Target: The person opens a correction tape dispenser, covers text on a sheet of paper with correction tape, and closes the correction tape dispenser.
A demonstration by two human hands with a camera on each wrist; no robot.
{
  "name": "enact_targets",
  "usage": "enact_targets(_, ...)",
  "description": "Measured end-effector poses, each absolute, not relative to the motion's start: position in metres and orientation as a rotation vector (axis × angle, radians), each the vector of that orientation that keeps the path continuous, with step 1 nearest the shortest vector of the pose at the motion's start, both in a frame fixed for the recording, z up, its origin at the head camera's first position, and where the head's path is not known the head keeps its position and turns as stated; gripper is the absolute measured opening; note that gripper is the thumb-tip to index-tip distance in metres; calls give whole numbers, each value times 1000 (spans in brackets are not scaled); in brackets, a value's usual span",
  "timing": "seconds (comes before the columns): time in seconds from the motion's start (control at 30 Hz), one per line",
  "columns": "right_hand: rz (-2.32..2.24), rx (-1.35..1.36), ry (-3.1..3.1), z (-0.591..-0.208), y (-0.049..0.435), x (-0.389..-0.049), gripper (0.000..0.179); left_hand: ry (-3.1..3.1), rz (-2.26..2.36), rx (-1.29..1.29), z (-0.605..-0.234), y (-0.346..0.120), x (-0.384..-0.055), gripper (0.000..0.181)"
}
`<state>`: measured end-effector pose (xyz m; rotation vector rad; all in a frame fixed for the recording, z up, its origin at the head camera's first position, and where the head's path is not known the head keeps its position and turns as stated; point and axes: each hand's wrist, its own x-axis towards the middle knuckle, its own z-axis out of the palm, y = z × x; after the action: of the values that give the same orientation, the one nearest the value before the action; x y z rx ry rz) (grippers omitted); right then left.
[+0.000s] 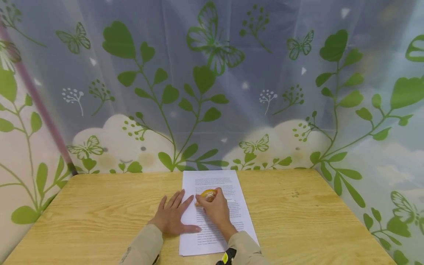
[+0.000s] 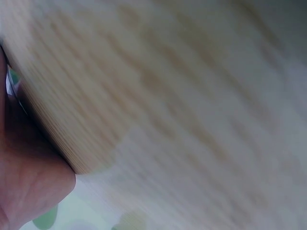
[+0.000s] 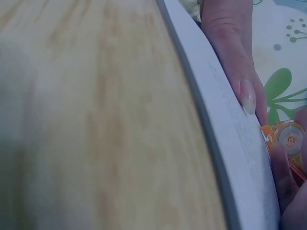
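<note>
A stack of white paper (image 1: 243,224) with printed lines lies on the wooden table. My right hand (image 1: 218,209) pinches an orange correction tape (image 1: 209,195) against the upper half of the top sheet, among the printed lines. The right wrist view shows the correction tape's (image 3: 289,138) clear case and round reel between thumb and fingers. My left hand (image 1: 172,218) rests palm down with fingers spread, straddling the left edge of the stack, its thumb on the sheet. The tip of the correction tape is hidden by the fingers.
The wooden table (image 1: 109,206) reaches out on both sides of the paper. Behind it hangs a curtain (image 1: 265,110) printed with green leaves, butterflies and clouds. A dark strap with a yellow mark (image 1: 226,257) sits at the right wrist.
</note>
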<state>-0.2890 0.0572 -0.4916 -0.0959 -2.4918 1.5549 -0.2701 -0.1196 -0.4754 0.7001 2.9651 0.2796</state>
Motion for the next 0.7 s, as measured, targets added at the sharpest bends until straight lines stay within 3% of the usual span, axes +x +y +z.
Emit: enact_targets(0.7, 1412, 19, -2488, -491, 71, -291, 49, 2945, 322, 675, -486, -121, -276, 108)
